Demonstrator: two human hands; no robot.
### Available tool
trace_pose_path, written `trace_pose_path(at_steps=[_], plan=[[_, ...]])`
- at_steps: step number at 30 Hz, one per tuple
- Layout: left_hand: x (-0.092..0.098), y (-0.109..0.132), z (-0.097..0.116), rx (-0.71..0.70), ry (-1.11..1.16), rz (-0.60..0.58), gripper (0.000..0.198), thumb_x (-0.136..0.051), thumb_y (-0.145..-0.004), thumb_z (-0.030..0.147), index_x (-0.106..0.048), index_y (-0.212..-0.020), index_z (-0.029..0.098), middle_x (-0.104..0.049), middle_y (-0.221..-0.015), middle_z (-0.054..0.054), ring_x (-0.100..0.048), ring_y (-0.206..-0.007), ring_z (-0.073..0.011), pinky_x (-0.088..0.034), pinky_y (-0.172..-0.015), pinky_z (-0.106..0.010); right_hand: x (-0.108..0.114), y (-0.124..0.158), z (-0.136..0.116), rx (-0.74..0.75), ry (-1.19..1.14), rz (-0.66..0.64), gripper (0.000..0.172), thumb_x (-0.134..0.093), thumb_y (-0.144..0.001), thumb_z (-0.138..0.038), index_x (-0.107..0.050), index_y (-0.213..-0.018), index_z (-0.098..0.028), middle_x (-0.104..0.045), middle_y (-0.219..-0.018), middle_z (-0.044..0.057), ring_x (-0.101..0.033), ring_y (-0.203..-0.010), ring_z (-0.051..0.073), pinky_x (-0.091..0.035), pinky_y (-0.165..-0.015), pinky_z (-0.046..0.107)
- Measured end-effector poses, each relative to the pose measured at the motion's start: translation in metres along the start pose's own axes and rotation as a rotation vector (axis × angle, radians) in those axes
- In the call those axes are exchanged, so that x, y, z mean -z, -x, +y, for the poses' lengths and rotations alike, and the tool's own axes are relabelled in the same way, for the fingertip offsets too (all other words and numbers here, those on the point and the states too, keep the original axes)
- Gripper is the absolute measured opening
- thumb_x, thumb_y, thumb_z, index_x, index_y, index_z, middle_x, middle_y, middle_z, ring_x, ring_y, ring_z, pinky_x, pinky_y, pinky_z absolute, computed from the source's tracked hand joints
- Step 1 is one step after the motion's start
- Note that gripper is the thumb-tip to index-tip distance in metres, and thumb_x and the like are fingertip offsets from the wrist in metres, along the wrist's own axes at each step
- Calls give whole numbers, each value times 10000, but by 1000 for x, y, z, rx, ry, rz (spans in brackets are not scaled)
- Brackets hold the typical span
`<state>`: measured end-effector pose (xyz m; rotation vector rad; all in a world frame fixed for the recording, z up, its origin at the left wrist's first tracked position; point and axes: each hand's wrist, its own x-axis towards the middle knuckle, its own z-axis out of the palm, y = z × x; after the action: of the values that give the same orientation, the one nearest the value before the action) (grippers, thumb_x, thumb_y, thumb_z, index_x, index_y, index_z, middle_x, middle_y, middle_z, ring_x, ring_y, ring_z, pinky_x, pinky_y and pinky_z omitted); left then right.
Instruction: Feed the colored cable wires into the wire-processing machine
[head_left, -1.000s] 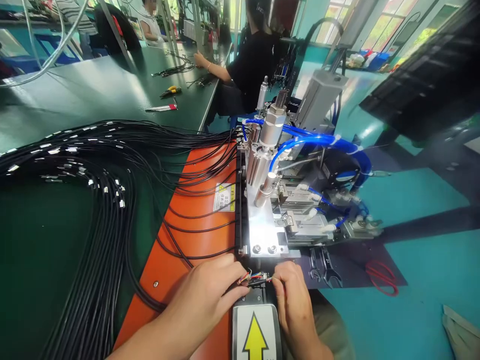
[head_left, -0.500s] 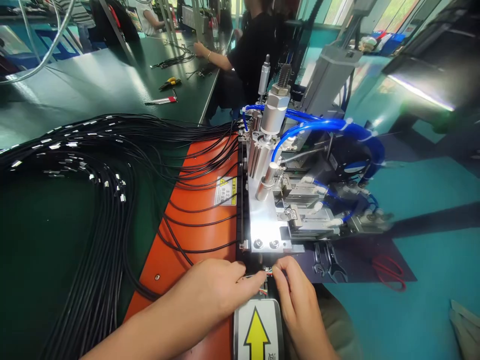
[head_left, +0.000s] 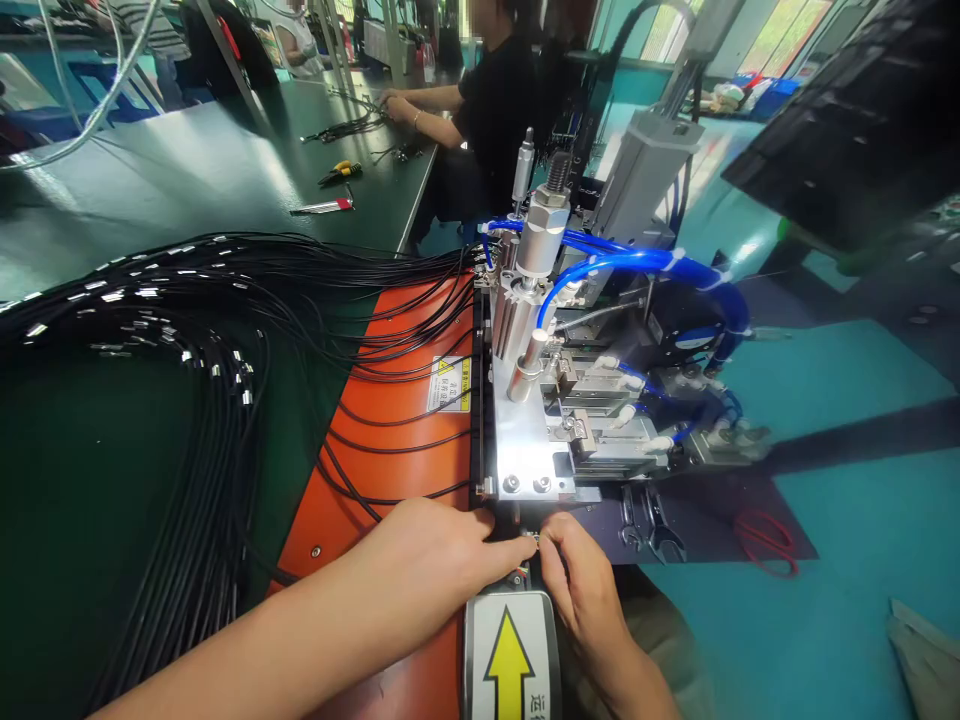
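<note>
My left hand [head_left: 442,560] reaches in over the orange plate, its index finger stretched to the right and the other fingers curled, closed on a thin cable mostly hidden beneath it. Opposite it, my right hand [head_left: 577,570] pinches at the cable's small wire end, the fingertips of both hands almost meeting. Just below the fingertips, short coloured wires [head_left: 521,573] show in a dark slot. This spot lies between the metal front plate of a pneumatic machine [head_left: 529,440] and a grey cover with a yellow arrow [head_left: 510,650].
Many black cables [head_left: 202,480] run across the green table onto the orange plate [head_left: 405,400]. Wrenches [head_left: 652,525] and red scissors [head_left: 765,542] lie right of the machine. Pliers [head_left: 341,173] and a cutter knife [head_left: 322,206] lie farther back. A co-worker [head_left: 487,110] sits beyond, handling cables.
Both hands have shifted slightly; the coloured wires that showed between my fingertips are now mostly covered. The view has moved a little. The co-worker's second hand has come to the cables.
</note>
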<state>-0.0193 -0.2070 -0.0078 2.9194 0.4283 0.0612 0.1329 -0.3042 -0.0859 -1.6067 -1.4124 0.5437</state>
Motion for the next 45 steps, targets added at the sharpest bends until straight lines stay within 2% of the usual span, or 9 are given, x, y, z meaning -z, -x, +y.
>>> trace_pose_path(at_steps=[4, 8, 12, 16, 24, 35, 38, 41, 45], plan=[[-2, -1, 1, 12, 56, -38, 380, -449, -818, 91, -521, -1121, 307, -579, -727, 21, -541, -582, -157, -299, -468, -218, -2, -4, 2, -57, -76, -27, 217, -354, -827, -206, -377, -611, -215, -388, -558, -44, -405, -506, 111, -348, -475, 219], [-7, 8, -1, 99, 129, 73, 274, -439, -877, 162, -565, -1068, 313, -579, -806, 14, -537, -680, -153, -308, -513, -194, 2, -8, -1, -160, -174, -101, 223, -392, -809, -209, -366, -588, -206, -335, -529, -65, -356, -467, 87, -301, -426, 190], [-11, 24, -10, 187, 277, 89, 222, -390, -907, 188, -607, -869, 215, -517, -705, 13, -496, -617, -117, -317, -521, -171, 3, -7, 0, -247, -276, -134, 231, -395, -821, -256, -376, -597, -201, -359, -542, -57, -363, -493, 93, -297, -455, 203], [-11, 31, -15, 167, 341, 125, 246, -364, -916, 196, -606, -871, 201, -482, -685, -6, -474, -630, -133, -308, -540, -200, 1, -5, -3, -321, -389, -156, 244, -391, -833, -299, -382, -608, -203, -427, -532, -47, -407, -489, 99, -332, -476, 214], [-8, 27, -12, 89, 132, 99, 232, -349, -910, 150, -551, -797, 160, -449, -655, 0, -426, -578, -137, -237, -497, -239, 0, -5, -5, -443, -549, -141, 239, -460, -805, -326, -409, -607, -202, -498, -516, -41, -503, -480, 110, -399, -496, 221], [-9, 27, -12, 26, 85, 52, 359, -235, -948, 150, -556, -788, 149, -481, -700, -19, -434, -620, -142, -294, -513, -228, -5, -3, -7, -551, -687, -42, 301, -437, -805, -433, -431, -626, -191, -470, -544, -38, -444, -449, 93, -360, -437, 211], [-11, 26, -12, 41, 20, 158, 399, -224, -954, 182, -565, -750, 151, -471, -661, -14, -415, -591, -141, -284, -506, -239, 0, 1, -6, -556, -673, 3, 304, -421, -817, -449, -431, -656, -191, -447, -565, -46, -409, -438, 82, -326, -416, 199], [-11, 24, -10, 134, -85, 305, 308, -310, -943, 190, -595, -827, 166, -542, -814, -37, -462, -752, -174, -347, -650, -286, 7, 6, -8, -539, -592, 74, 278, -444, -836, -405, -457, -662, -189, -423, -564, -54, -388, -462, 81, -298, -438, 194], [-10, 24, -2, 159, -15, 349, 229, -373, -916, 164, -596, -959, 194, -554, -856, -43, -462, -762, -186, -357, -656, -303, 13, 11, -26, -190, -239, 190, 186, -471, -850, -246, -529, -681, -192, -508, -638, -21, -486, -605, 120, -367, -575, 220]])
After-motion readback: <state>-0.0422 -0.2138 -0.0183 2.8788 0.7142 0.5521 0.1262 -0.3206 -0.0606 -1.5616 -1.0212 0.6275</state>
